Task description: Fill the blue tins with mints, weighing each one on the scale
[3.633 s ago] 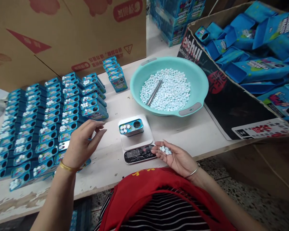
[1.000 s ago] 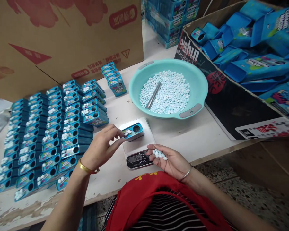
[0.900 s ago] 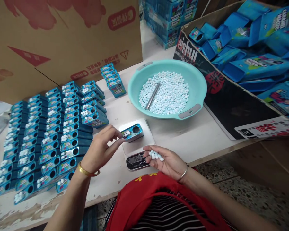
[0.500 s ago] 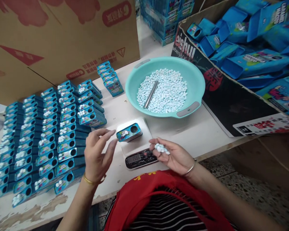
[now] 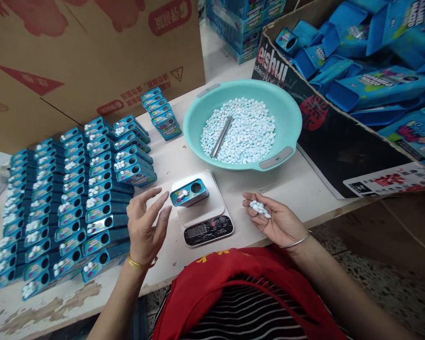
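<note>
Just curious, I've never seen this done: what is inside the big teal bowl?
The teal bowl holds a heap of pale blue-white tablets, with a metal bar lying on top. The heap covers the bowl's bottom, so anything beneath it cannot be seen.

My red apron (image 5: 233,278) over a black-and-white striped shirt (image 5: 241,316), a gold bangle (image 5: 138,264), pale blue-white candies (image 5: 260,208) in my right hand (image 5: 279,222), a bright blue tin (image 5: 189,192) on a white scale (image 5: 216,204) with a black display, and a teal bowl (image 5: 291,113).
</note>
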Motion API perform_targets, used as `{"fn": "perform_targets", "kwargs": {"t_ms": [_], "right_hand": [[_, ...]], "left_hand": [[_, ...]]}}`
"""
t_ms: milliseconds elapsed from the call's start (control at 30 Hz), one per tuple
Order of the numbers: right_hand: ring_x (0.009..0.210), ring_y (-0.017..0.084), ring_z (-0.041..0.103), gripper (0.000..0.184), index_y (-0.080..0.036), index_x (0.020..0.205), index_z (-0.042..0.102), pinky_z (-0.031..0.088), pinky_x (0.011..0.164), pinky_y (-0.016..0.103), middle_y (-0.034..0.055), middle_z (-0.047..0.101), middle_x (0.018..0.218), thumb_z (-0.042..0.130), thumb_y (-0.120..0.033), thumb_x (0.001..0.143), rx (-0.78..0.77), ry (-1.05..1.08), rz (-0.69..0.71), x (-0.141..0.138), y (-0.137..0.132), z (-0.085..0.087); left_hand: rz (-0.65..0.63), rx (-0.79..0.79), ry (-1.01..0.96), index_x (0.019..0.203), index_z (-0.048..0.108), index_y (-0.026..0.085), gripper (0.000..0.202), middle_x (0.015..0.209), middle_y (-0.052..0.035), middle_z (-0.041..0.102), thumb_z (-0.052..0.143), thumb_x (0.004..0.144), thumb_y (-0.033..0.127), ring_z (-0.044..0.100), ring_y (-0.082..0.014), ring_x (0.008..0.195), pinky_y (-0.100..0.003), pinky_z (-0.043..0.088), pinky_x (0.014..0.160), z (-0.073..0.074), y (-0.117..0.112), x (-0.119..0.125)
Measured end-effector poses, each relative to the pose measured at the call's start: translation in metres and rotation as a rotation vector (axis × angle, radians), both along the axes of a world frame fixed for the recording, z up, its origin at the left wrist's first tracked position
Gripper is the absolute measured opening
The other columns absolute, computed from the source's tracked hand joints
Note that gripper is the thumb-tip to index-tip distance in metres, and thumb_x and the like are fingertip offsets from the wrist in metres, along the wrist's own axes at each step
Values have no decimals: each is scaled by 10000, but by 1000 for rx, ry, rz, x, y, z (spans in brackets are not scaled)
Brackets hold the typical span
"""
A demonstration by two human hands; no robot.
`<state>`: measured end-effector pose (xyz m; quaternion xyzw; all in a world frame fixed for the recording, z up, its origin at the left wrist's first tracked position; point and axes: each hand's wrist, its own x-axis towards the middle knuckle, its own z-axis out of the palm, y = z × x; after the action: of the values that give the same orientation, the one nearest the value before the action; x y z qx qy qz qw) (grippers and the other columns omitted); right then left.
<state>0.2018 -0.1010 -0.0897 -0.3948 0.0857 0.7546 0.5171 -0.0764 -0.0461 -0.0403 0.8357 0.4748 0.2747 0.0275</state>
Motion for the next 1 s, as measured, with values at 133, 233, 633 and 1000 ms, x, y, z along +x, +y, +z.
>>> {"fn": "perform_targets", "kwargs": {"t_ms": [133,233,633,1000], "right_hand": [[552,65,502,151,-113,872,668,389,393,137,49,604,743,545,-191,835,10,16,17,-3,1,-3],[545,59,504,147,-103,873,667,379,391,130,48,607,736,560,-192,824,2,27,28,-6,3,-3],[577,67,557,162,-130,904,666,444,495,158,44,636,755,628,-150,748,3,29,93,-26,1,1],[368,4,350,310,-138,863,627,120,328,128,-35,536,579,707,-400,719,86,-48,258,-51,1,-7]], "left_hand": [[-38,16,69,1240,524,278,405,1303,-117,502,568,842,216,475,-253,1185,-460,367,965,-5,-3,7],[-96,6,171,1273,479,280,440,1399,-125,425,568,843,258,405,-281,1269,-491,334,996,-8,0,20],[-174,-174,218,1172,496,194,382,998,-78,642,547,855,402,594,-212,912,-342,434,799,5,39,30],[130,-172,324,1116,542,157,376,1077,-115,585,578,802,361,558,-254,991,-332,421,832,-16,222,32]]}}
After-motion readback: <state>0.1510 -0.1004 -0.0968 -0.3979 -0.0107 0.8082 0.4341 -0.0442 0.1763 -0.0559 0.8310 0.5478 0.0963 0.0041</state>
